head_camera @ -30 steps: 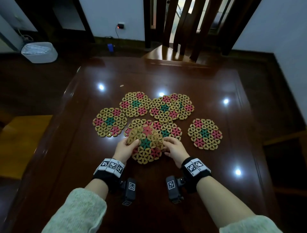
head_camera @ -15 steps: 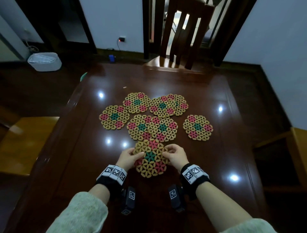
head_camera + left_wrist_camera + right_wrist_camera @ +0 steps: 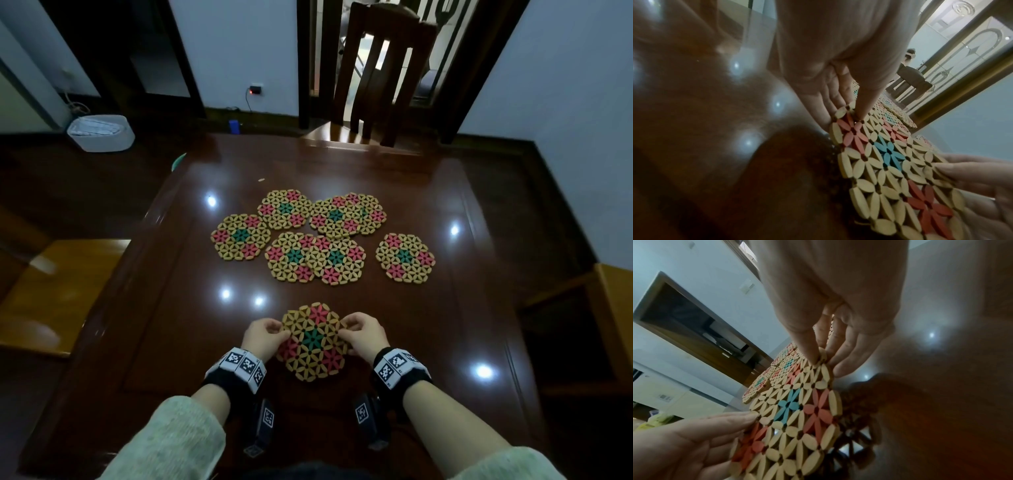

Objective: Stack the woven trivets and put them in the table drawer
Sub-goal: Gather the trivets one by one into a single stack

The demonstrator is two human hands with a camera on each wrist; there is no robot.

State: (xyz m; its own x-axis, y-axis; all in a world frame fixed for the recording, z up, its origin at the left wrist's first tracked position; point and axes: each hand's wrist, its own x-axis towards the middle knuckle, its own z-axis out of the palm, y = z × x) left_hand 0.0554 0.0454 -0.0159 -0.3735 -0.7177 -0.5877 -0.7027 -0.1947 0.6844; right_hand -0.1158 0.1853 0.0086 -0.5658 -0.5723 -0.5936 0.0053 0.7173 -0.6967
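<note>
A round woven trivet point(image 3: 313, 341) with tan petals, pink flowers and a teal centre is held just above the near part of the dark table point(image 3: 445, 325). My left hand point(image 3: 265, 337) pinches its left edge, thumb on top point(image 3: 861, 105). My right hand point(image 3: 359, 334) pinches the right edge point(image 3: 818, 358). Its shadow lies on the tabletop beneath it point(image 3: 855, 426). Several more trivets lie farther out: one at the left point(image 3: 240, 237), one behind it point(image 3: 285, 209), an overlapping pair at the back point(image 3: 347, 216), an overlapping pair in the middle point(image 3: 315, 257), one at the right point(image 3: 405, 257). No drawer is in view.
A wooden chair point(image 3: 380, 75) stands at the table's far edge. Lighter wooden seats flank the table at the left point(image 3: 61, 291) and right point(image 3: 613, 308). A white bin point(image 3: 101, 132) sits on the floor at the back left. Ceiling lights glare off the polished tabletop.
Both hands have drawn the held trivet toward me, off the middle pair it overlapped, so it now hangs apart from the others near the front of the table.
</note>
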